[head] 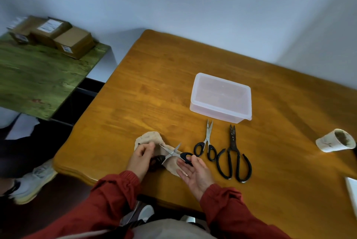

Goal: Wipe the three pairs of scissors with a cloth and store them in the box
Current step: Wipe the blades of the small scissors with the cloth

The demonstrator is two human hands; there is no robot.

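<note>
Now left hand [140, 158] pinches cloth [149, 137] under splayed black-handled scissors [172, 152]; right hand [195, 173] flat.

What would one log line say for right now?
step: wiping | left hand: pinches beige cloth | right hand: touches small black-handled scissors | clear plastic box: lidded

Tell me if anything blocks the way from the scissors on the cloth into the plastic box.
Yes: the lid is on the plastic box, closing it. The small scissors and the large rusty scissors lie flat on the table in front of it.
</note>
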